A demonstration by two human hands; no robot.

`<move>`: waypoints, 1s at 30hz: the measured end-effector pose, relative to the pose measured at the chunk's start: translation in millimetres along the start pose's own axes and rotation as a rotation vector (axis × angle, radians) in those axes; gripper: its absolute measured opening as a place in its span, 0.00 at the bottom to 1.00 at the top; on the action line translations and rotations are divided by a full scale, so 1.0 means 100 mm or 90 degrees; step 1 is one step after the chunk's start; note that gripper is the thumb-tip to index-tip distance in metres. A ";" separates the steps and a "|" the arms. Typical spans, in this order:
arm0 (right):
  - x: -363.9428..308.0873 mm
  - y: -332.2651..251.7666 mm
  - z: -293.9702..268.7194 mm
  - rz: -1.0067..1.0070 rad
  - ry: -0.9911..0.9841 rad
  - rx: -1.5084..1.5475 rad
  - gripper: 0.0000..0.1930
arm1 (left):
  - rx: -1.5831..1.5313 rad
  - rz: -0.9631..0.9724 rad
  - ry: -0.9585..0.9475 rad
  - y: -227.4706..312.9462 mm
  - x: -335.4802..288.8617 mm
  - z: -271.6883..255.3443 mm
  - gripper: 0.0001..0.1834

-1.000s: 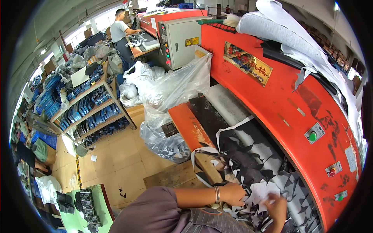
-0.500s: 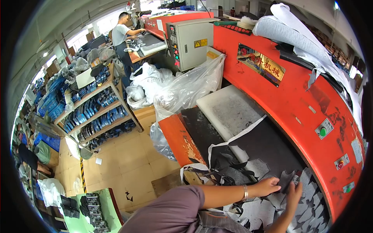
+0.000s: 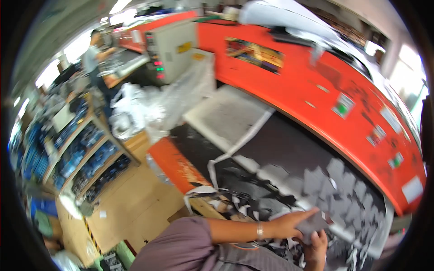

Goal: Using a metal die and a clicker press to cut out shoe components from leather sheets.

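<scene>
My left hand (image 3: 285,226), with a bracelet on its wrist, grips the edge of a dark grey cut fabric piece (image 3: 313,223), its index finger stretched along the top. My right hand (image 3: 316,248) pinches the same piece from below. Whether it is one layer or a small stack, the blur does not let me tell. Just beyond, many grey cut pieces (image 3: 339,185) lie spread on the black bed of the red machine (image 3: 312,86). Black and white scraps (image 3: 244,198) are heaped left of my hands.
A thick white cutting board (image 3: 228,115) lies on the machine bed, crossed by a white strip (image 3: 248,135). Plastic bags (image 3: 131,108) and a shelf rack of blue items (image 3: 92,153) stand left. Another person (image 3: 92,63) works at a farther machine. Fabric rolls (image 3: 280,16) rest on top.
My view has swung to the right, so the scene sits farther left and is blurred. Both hands have come closer to my body, and the grey piece now lies flat between them.
</scene>
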State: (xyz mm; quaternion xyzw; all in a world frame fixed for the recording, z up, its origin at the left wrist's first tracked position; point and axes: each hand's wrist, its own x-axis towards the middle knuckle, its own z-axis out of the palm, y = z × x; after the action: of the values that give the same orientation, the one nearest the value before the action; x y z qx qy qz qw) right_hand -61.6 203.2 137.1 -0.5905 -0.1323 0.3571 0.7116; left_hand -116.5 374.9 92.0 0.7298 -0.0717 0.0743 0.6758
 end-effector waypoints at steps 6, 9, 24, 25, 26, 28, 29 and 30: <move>0.73 0.08 -0.33 -0.146 -0.111 -0.515 0.18 | 0.208 -0.181 0.116 -0.36 -0.22 -0.44 0.12; 1.19 -0.21 -0.45 -0.217 -0.106 -0.638 0.20 | 0.390 -0.256 -0.175 -0.67 -0.30 -0.56 0.18; 3.57 -0.03 -0.83 -0.625 0.036 -0.938 0.24 | 0.522 -0.125 0.211 -1.07 1.72 -1.26 0.46; 3.47 -0.04 -0.73 -0.534 0.090 -0.922 0.31 | 0.555 -0.118 0.260 -1.14 1.83 -1.28 0.48; 3.43 0.05 -0.63 -0.527 0.086 -0.916 0.31 | 0.590 -0.111 0.308 -1.20 1.89 -1.32 0.51; 3.35 0.20 -0.68 -0.277 0.360 -0.771 0.35 | 0.553 -0.115 0.313 -1.31 2.03 -1.29 0.48; 3.34 0.29 -0.74 -0.258 0.333 -0.749 0.37 | 0.573 -0.111 0.319 -1.36 2.05 -1.31 0.46; 3.34 0.31 -0.79 -0.247 0.340 -0.750 0.37 | 0.590 -0.104 0.320 -1.37 2.10 -1.28 0.45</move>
State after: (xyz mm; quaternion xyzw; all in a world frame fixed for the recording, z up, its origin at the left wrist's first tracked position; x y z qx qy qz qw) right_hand 212.7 368.1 8.5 -0.9135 -0.2277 -0.0671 0.3304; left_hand 116.0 512.1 11.6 0.9145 0.1898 0.2183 0.2828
